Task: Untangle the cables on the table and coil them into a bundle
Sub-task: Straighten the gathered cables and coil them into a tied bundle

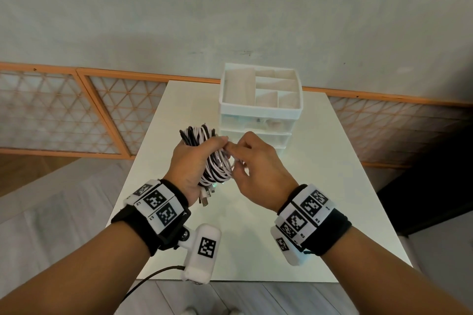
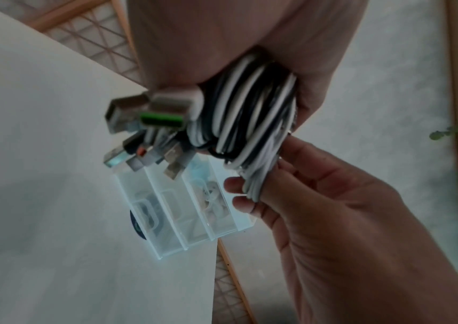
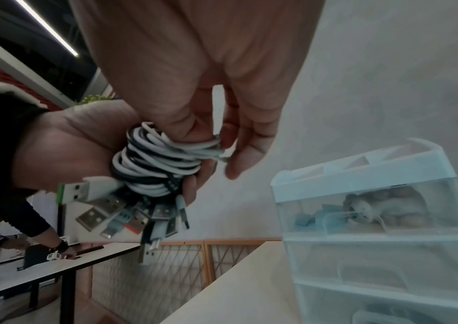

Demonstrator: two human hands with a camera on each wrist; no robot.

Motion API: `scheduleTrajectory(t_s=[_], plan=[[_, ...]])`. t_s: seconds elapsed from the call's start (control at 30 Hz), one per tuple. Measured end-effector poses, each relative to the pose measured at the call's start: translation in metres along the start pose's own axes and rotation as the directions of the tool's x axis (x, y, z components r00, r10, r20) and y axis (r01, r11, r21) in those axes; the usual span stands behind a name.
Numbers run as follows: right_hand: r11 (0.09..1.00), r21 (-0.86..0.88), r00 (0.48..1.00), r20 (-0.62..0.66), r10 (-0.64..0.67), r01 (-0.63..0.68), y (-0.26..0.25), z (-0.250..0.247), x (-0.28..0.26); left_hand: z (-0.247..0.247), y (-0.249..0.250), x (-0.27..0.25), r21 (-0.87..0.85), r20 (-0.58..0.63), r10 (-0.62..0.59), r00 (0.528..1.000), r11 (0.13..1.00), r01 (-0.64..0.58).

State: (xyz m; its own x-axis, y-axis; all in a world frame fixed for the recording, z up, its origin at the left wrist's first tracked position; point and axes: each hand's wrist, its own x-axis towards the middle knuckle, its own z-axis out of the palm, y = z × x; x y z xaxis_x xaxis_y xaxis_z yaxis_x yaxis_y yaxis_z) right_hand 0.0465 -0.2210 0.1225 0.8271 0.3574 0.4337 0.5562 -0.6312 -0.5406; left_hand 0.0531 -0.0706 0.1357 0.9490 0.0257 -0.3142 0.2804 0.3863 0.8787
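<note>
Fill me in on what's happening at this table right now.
A person is bundling black and white cables above a white table. The left hand grips the cable bundle, already coiled into loops and held up off the table, with the USB plugs hanging from its lower end. The right hand pinches some white strands at the side of the coil. A small white drawer organizer stands behind the hands; nobody is touching it.

"L1", "L2", "R2", "R3" on wrist bands (image 1: 163, 204).
</note>
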Motion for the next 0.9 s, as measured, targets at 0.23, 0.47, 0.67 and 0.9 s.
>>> scheduleTrajectory(t_s=[0.23, 0.47, 0.67, 0.9], plan=[[0.926, 0.328, 0.979, -0.014, 0.204, -0.189, 0.001, -0.003, 0.000, 0.002, 0.006, 0.000, 0.075, 0.012, 0.058, 0.998, 0.995, -0.058], [0.796, 0.523, 0.944, 0.052, 0.326, -0.304, 0.006, 0.002, -0.002, 0.004, 0.005, 0.003, 0.025, 0.038, 0.041, 0.998, 0.999, -0.042], [0.883, 0.396, 0.958, -0.029, 0.286, -0.251, 0.003, 0.000, 0.001, 0.001, -0.002, 0.006, 0.060, 0.059, 0.060, 0.996, 0.996, -0.064], [0.736, 0.546, 0.883, 0.016, 0.469, -0.400, 0.002, 0.004, 0.008, -0.004, -0.007, 0.010, 0.048, -0.005, 0.057, 0.998, 0.997, -0.057]])
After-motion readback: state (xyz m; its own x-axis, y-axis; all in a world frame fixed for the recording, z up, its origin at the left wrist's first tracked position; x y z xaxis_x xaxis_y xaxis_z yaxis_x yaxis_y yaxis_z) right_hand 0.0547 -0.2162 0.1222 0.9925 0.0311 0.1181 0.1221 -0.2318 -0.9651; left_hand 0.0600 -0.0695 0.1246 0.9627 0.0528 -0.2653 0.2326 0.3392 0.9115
